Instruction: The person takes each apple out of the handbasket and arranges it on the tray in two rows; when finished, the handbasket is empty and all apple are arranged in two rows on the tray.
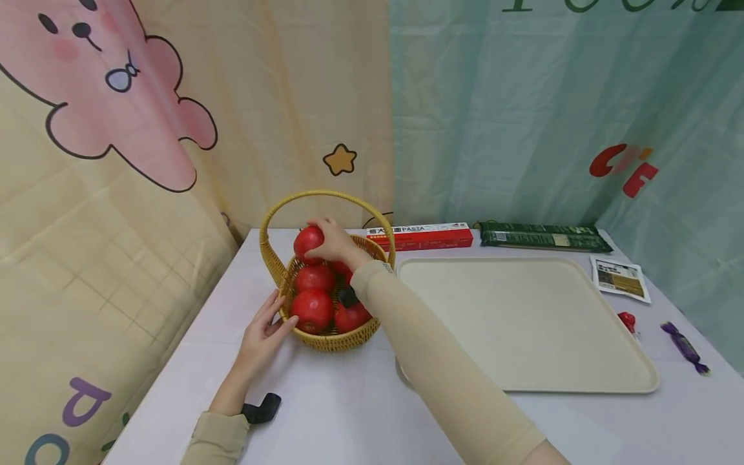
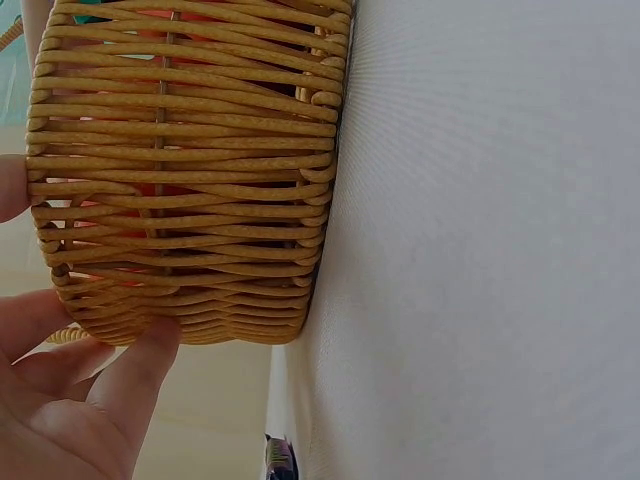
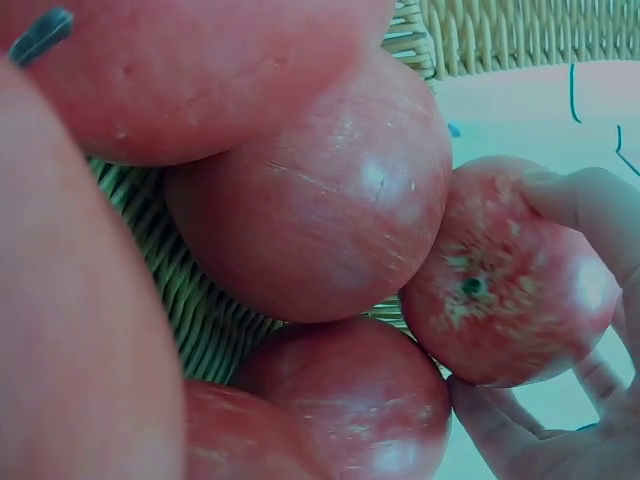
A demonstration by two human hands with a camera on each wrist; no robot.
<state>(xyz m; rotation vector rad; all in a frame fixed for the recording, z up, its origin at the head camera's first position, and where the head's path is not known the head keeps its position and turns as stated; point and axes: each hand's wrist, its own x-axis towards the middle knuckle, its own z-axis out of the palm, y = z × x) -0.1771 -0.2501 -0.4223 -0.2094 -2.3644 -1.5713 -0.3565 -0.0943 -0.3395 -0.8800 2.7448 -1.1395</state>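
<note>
The right hand (image 1: 340,245) curls its grip around a round red fruit (image 1: 307,243); the spread left hand (image 1: 263,334) should steady the yellow wicker basket (image 1: 331,343).

Setting: a white tabletop (image 1: 354,413) extends beneath and around the right hand (image 1: 337,244). Beyond it hang a cream curtain (image 1: 250,129), with a pink bear print (image 1: 116,84) to the hand's left and a star (image 1: 340,159) above, and a pale green curtain (image 1: 494,129) to its right. Lighting is soft.
</note>
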